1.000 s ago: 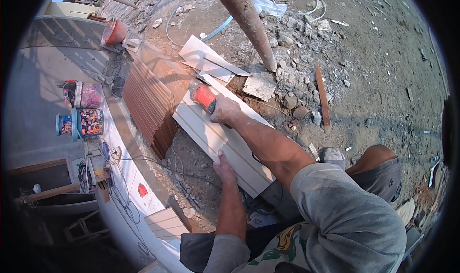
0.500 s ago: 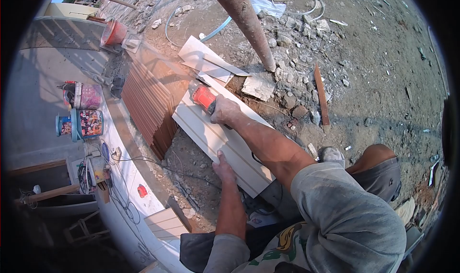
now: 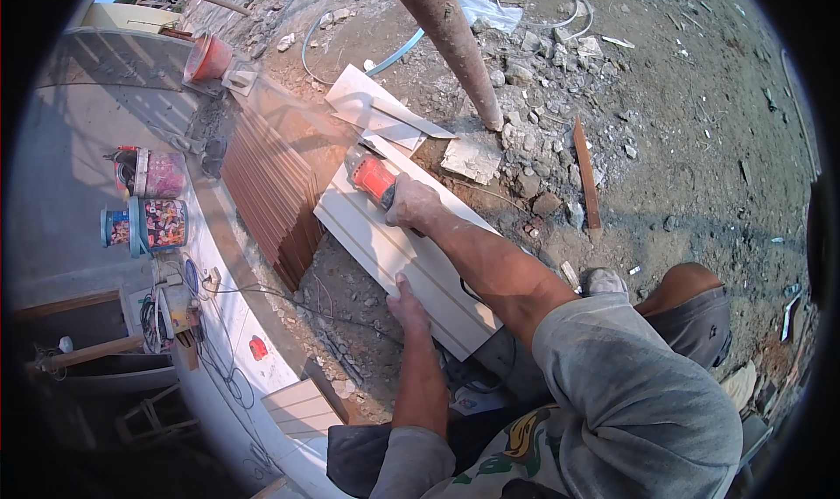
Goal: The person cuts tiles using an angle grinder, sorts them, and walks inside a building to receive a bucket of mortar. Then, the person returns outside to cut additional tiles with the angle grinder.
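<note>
My right hand [image 3: 415, 205] is wrapped round a red handheld power cutter [image 3: 374, 178], whose front end rests over the far part of a long white tile [image 3: 411, 258] with tan stripes. The cutter's blade is hidden. At the tile's near left edge, my left hand [image 3: 408, 308] grips it, thumb on top and fingers mostly out of sight beneath. Hazy dust spreads from the cutter toward the upper left. Just left of the tile stands a stack of reddish-brown tiles [image 3: 273, 197]. Beyond its far end lie pale offcut pieces [image 3: 374, 109].
A rusty pole [image 3: 451, 48] slants down to the rubble ahead. On the left ledge are a red bucket [image 3: 208, 59], paint buckets [image 3: 164, 225] and tangled cables [image 3: 229, 381]. A brown strip [image 3: 586, 175] lies on the dirt at right. Another striped tile [image 3: 302, 410] leans near my left side.
</note>
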`<act>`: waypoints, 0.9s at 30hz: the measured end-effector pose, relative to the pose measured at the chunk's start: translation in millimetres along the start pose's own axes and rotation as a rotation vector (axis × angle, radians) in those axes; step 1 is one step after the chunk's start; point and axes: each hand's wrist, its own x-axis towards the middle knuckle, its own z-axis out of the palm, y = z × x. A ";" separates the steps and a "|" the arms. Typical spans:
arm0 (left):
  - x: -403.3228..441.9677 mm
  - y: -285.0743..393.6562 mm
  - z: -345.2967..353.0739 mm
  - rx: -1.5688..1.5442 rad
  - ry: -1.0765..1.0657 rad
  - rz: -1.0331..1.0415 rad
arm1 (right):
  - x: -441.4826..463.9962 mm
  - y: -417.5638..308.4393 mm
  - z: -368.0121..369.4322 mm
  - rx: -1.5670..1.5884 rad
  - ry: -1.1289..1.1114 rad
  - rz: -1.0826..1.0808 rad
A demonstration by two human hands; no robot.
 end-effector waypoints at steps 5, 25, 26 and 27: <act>-1.7 2.7 1.6 -0.007 -0.003 0.004 | -0.2 0.3 0.9 -0.010 0.009 -0.006; -4.8 3.9 1.3 0.000 -0.009 0.020 | 5.4 10.7 8.7 -0.060 0.026 -0.028; -5.6 5.7 1.0 0.000 -0.009 0.021 | 5.1 10.4 8.7 -0.059 0.027 -0.028; -6.7 7.5 0.4 0.018 -0.014 0.020 | 4.8 10.3 8.8 -0.058 0.027 -0.024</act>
